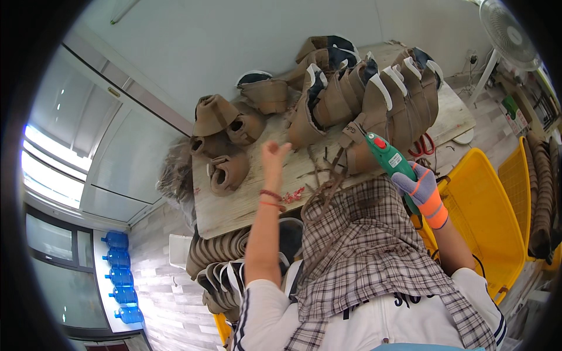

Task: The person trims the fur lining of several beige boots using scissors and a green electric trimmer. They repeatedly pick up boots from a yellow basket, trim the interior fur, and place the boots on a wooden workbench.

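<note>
My right hand, in a grey and orange glove, grips a green handheld power tool with a red button. Its dark tip is close to a small brown fabric piece with printing, by the brown shoe-like covers with white edges. Whether the tip touches it I cannot tell. My left hand is bare, with red bands on the wrist. It hovers over the table, thumb apart and nothing visible in it. Several rolled brown covers stand to its left. Brown strips lie between my hands.
Red-handled scissors lie at the right of the worn wooden table. Yellow plastic chairs stand close at my right, one with brown stacks. More stacked pieces sit below the front edge. A white fan is at far right.
</note>
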`<control>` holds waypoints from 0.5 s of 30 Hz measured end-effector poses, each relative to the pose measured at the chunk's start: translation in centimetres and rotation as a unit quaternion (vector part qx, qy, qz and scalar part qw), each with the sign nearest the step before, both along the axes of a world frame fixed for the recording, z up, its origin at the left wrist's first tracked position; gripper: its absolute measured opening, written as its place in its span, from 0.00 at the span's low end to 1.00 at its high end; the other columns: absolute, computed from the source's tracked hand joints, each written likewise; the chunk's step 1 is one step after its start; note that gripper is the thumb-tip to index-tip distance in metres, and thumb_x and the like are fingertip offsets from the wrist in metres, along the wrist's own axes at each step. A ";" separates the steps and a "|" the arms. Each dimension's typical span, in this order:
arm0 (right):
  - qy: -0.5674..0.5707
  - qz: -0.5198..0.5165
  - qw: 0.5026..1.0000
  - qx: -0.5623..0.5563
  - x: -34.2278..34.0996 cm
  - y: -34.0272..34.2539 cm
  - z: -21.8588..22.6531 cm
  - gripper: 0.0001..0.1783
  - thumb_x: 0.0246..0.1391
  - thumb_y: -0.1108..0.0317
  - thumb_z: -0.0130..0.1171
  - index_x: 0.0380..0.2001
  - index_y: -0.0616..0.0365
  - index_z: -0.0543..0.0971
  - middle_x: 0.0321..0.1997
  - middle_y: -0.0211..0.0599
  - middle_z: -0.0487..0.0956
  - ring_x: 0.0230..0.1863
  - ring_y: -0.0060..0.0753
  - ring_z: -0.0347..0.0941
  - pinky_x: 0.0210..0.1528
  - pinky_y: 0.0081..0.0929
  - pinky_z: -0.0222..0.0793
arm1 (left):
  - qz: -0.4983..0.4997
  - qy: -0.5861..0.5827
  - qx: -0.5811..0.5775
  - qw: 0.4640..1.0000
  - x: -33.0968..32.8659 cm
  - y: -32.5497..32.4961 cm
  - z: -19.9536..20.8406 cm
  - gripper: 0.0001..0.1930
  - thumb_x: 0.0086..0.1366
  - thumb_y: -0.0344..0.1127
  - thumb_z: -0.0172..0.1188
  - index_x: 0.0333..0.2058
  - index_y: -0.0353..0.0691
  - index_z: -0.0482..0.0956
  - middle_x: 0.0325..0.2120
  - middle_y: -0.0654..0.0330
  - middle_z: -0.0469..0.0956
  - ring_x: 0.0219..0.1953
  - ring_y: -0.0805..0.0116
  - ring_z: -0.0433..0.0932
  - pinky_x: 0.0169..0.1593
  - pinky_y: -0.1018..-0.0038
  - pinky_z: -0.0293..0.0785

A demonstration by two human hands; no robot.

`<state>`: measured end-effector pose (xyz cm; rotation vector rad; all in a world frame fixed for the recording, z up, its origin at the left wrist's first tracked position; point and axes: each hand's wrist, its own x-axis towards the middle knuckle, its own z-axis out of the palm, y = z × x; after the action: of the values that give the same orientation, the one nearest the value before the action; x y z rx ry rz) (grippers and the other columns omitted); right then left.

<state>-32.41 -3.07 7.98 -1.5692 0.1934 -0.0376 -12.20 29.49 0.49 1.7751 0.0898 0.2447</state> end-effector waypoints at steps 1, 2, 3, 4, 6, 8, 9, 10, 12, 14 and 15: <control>0.004 -0.006 1.000 -0.007 -0.2 -0.3 -0.3 0.21 0.45 0.62 0.67 0.38 0.65 0.75 0.23 0.26 0.75 0.22 0.11 0.67 0.24 0.13 0.63 | -0.060 0.034 -0.080 0.994 0.1 -1.8 -1.8 0.17 0.52 0.33 0.67 0.39 0.37 0.74 0.39 0.61 0.75 0.44 0.72 0.70 0.48 0.75 0.65; 0.008 -0.009 1.000 -0.015 -0.3 -0.5 -0.6 0.21 0.45 0.62 0.67 0.38 0.65 0.75 0.23 0.26 0.76 0.22 0.11 0.67 0.24 0.13 0.63 | -0.117 0.066 -0.159 0.978 0.2 -3.2 -2.8 0.16 0.51 0.32 0.68 0.38 0.37 0.74 0.38 0.61 0.75 0.42 0.72 0.71 0.48 0.75 0.65; 0.009 -0.014 1.000 -0.024 -0.5 -0.6 -0.9 0.22 0.45 0.61 0.68 0.39 0.65 0.76 0.23 0.26 0.76 0.22 0.11 0.67 0.24 0.13 0.64 | -0.127 0.066 -0.149 0.978 0.3 -4.2 -2.5 0.16 0.51 0.32 0.67 0.38 0.36 0.75 0.37 0.61 0.76 0.41 0.73 0.71 0.47 0.75 0.65; 0.010 -0.018 0.999 -0.032 -0.6 -0.7 -1.2 0.22 0.44 0.61 0.68 0.39 0.65 0.76 0.23 0.26 0.76 0.22 0.11 0.68 0.25 0.13 0.64 | -0.136 0.065 -0.139 0.979 0.6 -5.0 -2.0 0.15 0.52 0.32 0.67 0.38 0.36 0.75 0.37 0.62 0.76 0.40 0.73 0.71 0.47 0.76 0.65; 0.010 -0.022 0.999 -0.046 -0.9 -0.6 -1.5 0.22 0.44 0.60 0.69 0.39 0.64 0.76 0.24 0.26 0.76 0.23 0.11 0.68 0.25 0.13 0.65 | -0.153 0.014 -0.101 0.983 1.0 -5.8 -0.9 0.15 0.52 0.31 0.66 0.38 0.35 0.76 0.36 0.63 0.77 0.39 0.74 0.72 0.45 0.76 0.66; 0.006 -0.021 0.998 -0.058 -1.1 -0.2 -1.5 0.23 0.43 0.59 0.69 0.39 0.63 0.77 0.24 0.26 0.77 0.23 0.11 0.69 0.26 0.13 0.65 | -0.166 -0.088 -0.042 0.981 1.4 -5.0 0.8 0.14 0.54 0.30 0.65 0.39 0.34 0.76 0.36 0.64 0.77 0.38 0.74 0.72 0.44 0.77 0.66; -0.018 -0.026 0.997 -0.063 -1.1 -0.5 -2.7 0.23 0.43 0.58 0.69 0.40 0.61 0.77 0.23 0.25 0.77 0.23 0.11 0.69 0.26 0.13 0.66 | -0.155 -0.114 -0.031 0.981 1.5 -4.3 2.3 0.14 0.54 0.31 0.65 0.38 0.34 0.76 0.34 0.65 0.77 0.35 0.76 0.71 0.41 0.79 0.66; -0.036 -0.032 0.995 -0.089 -1.2 -0.5 -2.7 0.24 0.43 0.58 0.70 0.40 0.61 0.77 0.23 0.25 0.77 0.23 0.11 0.69 0.26 0.14 0.66 | -0.141 -0.137 -0.019 0.980 1.0 -3.3 4.3 0.13 0.55 0.32 0.65 0.38 0.34 0.76 0.32 0.66 0.77 0.32 0.78 0.69 0.39 0.80 0.66; -0.063 -0.044 0.987 -0.143 -1.4 -0.4 -2.7 0.25 0.42 0.57 0.70 0.41 0.61 0.77 0.23 0.25 0.77 0.23 0.11 0.69 0.26 0.14 0.66 | -0.123 -0.129 -0.169 0.969 -1.8 -2.6 9.4 0.12 0.58 0.33 0.61 0.40 0.33 0.76 0.36 0.63 0.78 0.36 0.74 0.73 0.43 0.77 0.69; -0.081 -0.046 0.981 -0.172 -1.5 0.1 -2.6 0.28 0.39 0.54 0.71 0.41 0.60 0.77 0.22 0.30 0.78 0.22 0.17 0.72 0.26 0.18 0.69 | -0.142 -0.037 -0.387 0.910 -3.3 0.5 12.2 0.13 0.62 0.34 0.57 0.42 0.32 0.75 0.42 0.57 0.77 0.42 0.64 0.75 0.50 0.69 0.70; -0.100 -0.038 0.975 -0.193 -1.4 0.5 -2.5 0.29 0.38 0.53 0.71 0.41 0.60 0.77 0.22 0.32 0.78 0.22 0.19 0.73 0.26 0.19 0.69 | -0.124 -0.009 -0.419 0.899 -4.4 2.3 13.4 0.14 0.62 0.34 0.56 0.43 0.32 0.75 0.44 0.55 0.76 0.45 0.62 0.75 0.52 0.65 0.69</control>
<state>-33.79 -2.60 5.45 -1.9324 0.0889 -0.3080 -16.56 31.74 13.88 0.9057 -0.0447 0.0183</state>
